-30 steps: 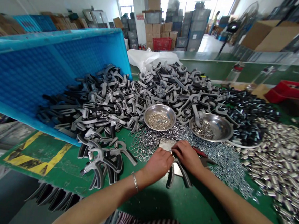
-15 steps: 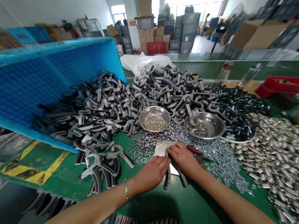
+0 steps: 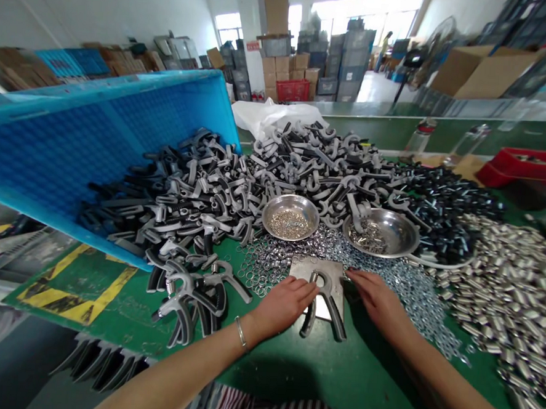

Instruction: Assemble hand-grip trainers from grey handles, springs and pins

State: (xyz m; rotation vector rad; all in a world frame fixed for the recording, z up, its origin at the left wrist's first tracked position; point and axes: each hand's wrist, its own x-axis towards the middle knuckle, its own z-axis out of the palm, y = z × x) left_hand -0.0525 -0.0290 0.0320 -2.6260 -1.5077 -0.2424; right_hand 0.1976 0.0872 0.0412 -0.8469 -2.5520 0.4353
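A grey-and-black hand-grip part lies on a small metal plate on the green table. My left hand rests at the left edge of that part, fingers loosely curled and touching it near its top. My right hand lies just right of the plate, fingers stretched toward a red-handled tool half hidden under it. Shiny metal rings are spread around the plate.
Two steel bowls of small hardware stand behind the plate. A large heap of grip parts spills from a tilted blue crate. Silver sleeves and black pieces cover the right side. Finished grips lie at the left.
My right hand has come off the grip part and moved right, uncovering it on the plate. My left hand stays beside it.
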